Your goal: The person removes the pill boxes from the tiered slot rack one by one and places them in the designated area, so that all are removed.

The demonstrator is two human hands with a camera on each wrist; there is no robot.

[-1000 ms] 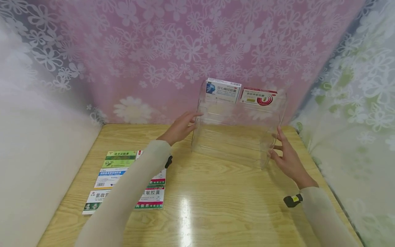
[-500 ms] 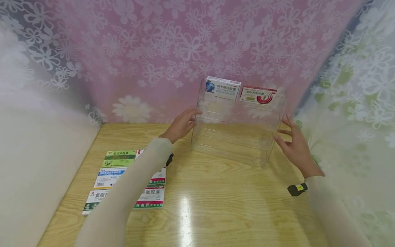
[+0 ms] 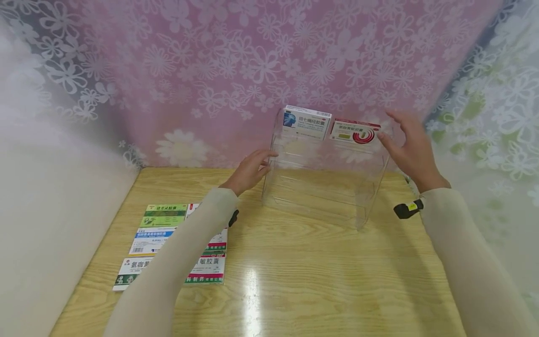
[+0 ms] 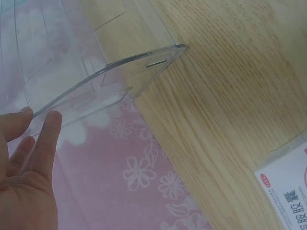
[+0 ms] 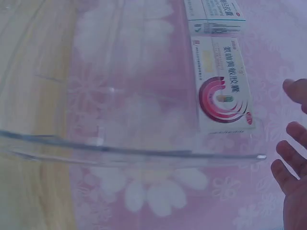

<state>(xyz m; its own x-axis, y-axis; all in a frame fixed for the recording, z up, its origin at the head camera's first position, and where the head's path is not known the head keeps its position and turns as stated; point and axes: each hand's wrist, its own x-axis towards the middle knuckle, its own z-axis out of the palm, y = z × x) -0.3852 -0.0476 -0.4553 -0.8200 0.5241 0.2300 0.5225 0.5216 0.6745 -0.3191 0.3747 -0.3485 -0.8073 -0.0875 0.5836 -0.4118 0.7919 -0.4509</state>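
Note:
A clear plastic tiered display rack (image 3: 316, 192) stands on the table against the pink curtain. On its top tier, a white-blue medicine box (image 3: 306, 122) leans at the left and a red-and-white medicine box (image 3: 355, 131) at the right. My left hand (image 3: 250, 171) pinches the rack's left side edge; in the left wrist view the thumb and fingers (image 4: 46, 139) lie at that edge. My right hand (image 3: 411, 150) is raised at the rack's upper right corner, thumb near the red-and-white box. In the right wrist view its fingers (image 5: 290, 158) are spread, apart from the rack, holding nothing.
Several medicine boxes lie flat in rows at the table's left, among them a green box (image 3: 164, 216) and a blue-white box (image 3: 151, 239); my left sleeve (image 3: 177, 252) covers part of them. Floral curtains (image 3: 210, 70) enclose the wooden table (image 3: 311, 281) at the back and sides.
My right hand has let go of the rack's lower right side and moved up to its top right corner. My left hand stays at the left edge; the rack has hardly moved.

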